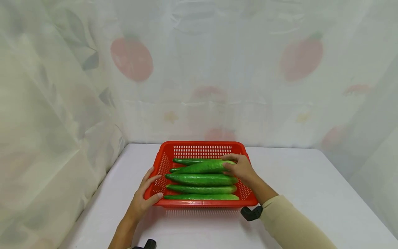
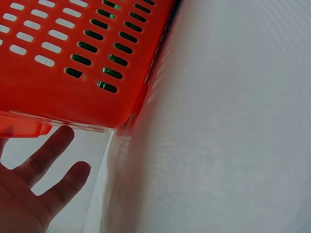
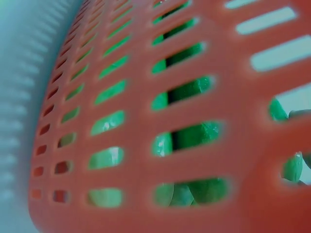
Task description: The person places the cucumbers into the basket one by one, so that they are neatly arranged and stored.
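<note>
A red slotted plastic basket holds several long green cucumbers, lying roughly crosswise side by side. My right hand reaches over its right side and grips the thicker right end of one cucumber, which lies slanted over another near the back. At the basket's left rim rests my left hand, fingers spread, with the thumb near the front left corner. In the left wrist view, that hand's fingers are extended beside the rim. Through the slots in the right wrist view, green cucumbers show; most of the right hand is hidden.
The basket stands on a white-covered table, near its back edge. Pale curtains with faded fruit prints hang behind and at both sides. Black wrist-camera mounts show at both wrists.
</note>
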The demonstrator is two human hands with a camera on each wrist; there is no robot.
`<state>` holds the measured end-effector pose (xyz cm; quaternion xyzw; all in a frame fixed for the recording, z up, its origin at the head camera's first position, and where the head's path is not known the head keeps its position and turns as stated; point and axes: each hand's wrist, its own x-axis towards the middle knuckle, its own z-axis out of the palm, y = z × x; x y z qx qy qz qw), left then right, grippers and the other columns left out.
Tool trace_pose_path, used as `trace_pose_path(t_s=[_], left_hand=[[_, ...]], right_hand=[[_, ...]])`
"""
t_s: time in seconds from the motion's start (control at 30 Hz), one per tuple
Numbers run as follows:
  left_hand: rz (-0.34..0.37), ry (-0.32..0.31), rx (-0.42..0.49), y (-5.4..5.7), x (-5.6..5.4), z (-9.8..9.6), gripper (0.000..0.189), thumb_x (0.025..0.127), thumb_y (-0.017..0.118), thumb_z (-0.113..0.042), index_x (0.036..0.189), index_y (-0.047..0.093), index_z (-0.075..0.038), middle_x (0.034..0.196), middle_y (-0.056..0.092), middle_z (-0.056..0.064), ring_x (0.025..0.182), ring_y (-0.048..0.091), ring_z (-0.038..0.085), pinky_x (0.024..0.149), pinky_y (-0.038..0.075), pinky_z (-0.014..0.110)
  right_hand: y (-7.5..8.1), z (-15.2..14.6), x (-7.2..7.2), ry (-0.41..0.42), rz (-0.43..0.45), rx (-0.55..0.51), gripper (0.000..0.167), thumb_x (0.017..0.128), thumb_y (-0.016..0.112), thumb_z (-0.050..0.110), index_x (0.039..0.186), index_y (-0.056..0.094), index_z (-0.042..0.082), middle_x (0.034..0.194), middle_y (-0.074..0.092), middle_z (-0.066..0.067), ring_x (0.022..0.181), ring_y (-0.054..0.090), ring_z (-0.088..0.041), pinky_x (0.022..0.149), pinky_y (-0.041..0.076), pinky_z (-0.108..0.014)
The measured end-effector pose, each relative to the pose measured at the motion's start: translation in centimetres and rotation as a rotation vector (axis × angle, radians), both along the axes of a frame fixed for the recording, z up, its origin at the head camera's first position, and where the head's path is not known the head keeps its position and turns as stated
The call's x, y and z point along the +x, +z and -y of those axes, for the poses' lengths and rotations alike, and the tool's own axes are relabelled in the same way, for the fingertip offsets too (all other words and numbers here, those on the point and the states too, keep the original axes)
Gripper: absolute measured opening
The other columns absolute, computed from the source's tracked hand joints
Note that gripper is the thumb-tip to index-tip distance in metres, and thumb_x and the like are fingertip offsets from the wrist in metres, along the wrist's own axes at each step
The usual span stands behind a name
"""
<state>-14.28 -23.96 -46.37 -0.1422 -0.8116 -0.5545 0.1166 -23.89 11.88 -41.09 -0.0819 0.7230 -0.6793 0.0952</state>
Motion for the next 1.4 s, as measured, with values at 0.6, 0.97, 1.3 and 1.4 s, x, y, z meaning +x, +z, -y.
trace_pose_path(t_s=[0.6, 0.97, 1.3, 1.4], left_hand=[[0.006, 0.008, -0.004, 0.00, 0.10, -0.11, 0.051, 0.085, 0.063, -0.010, 0.134, 0.054, -0.008, 0.158, 0.019, 0.002, 0.136, 0.025, 0.030, 0.093, 0.038, 0.024], [-0.004, -0.004, 0.007, -0.18, 0.17, 0.01, 0.051, 0.085, 0.064, -0.012, 0.135, 0.054, -0.010, 0.158, 0.019, 0.000, 0.138, 0.022, 0.029, 0.095, 0.037, 0.022], [0.005, 0.003, -0.004, -0.60, 0.21, 0.03, 0.050, 0.086, 0.064, -0.012, 0.135, 0.054, -0.010, 0.158, 0.018, -0.001, 0.138, 0.021, 0.030, 0.095, 0.036, 0.023], [0.000, 0.002, -0.002, -0.62, 0.07, -0.02, 0.050, 0.086, 0.064, -0.012, 0.135, 0.054, -0.010, 0.158, 0.018, -0.001, 0.139, 0.021, 0.029, 0.096, 0.035, 0.023]], right_hand=[[0.06, -0.04, 0.10, 0.017, 0.045, -0.016, 0.035, 0.092, 0.063, 0.002, 0.125, 0.058, -0.006, 0.126, 0.050, -0.028, 0.095, 0.062, -0.034, 0.070, 0.054, -0.045], [-0.22, -0.28, -0.08, 0.063, 0.026, -0.149, 0.037, 0.093, 0.061, 0.000, 0.127, 0.052, -0.010, 0.131, 0.044, -0.028, 0.119, 0.047, -0.047, 0.077, 0.052, -0.049], [-0.39, -0.29, 0.17, 0.050, 0.003, -0.189, 0.041, 0.093, 0.061, 0.001, 0.130, 0.048, -0.012, 0.130, 0.043, -0.028, 0.111, 0.049, -0.049, 0.080, 0.050, -0.053], [-0.34, -0.47, 0.14, 0.043, -0.013, -0.206, 0.041, 0.093, 0.061, 0.002, 0.130, 0.049, -0.011, 0.129, 0.042, -0.031, 0.108, 0.051, -0.050, 0.081, 0.049, -0.054]])
